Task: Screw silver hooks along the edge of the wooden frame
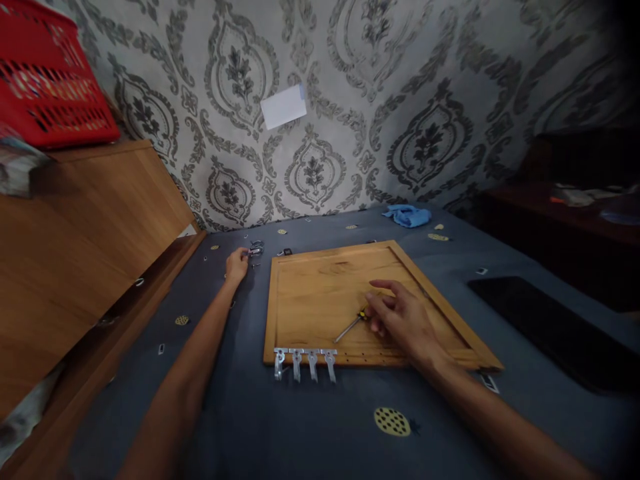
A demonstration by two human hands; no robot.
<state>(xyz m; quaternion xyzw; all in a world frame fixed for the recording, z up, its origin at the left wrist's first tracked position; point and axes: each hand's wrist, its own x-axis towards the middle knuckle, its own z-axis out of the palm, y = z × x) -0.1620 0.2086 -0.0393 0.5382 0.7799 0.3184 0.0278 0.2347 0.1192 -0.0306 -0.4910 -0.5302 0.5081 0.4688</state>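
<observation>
My left hand [237,265] reaches far out on the left, its fingers closed at the edge of a small heap of shiny metal hooks [257,247]; a small loose piece lies close by. My right hand [400,316] is over a framed wooden panel [330,287], its lower fingers curled round a screwdriver [351,327] with a yellow-and-black handle. Thumb and index finger stick out, and the shaft points down to the left. Along the panel's near edge several silver hooks [313,363] sit in a row, overhanging the rim. Small dark holes mark the wood to their right.
Blue cloth with pineapple prints [240,413] covers the surface. A blue rag [408,215] lies near the wall, and a long black object [550,327] at the right. On the left stand a wooden cabinet [90,227] and, above it, a red basket [55,87].
</observation>
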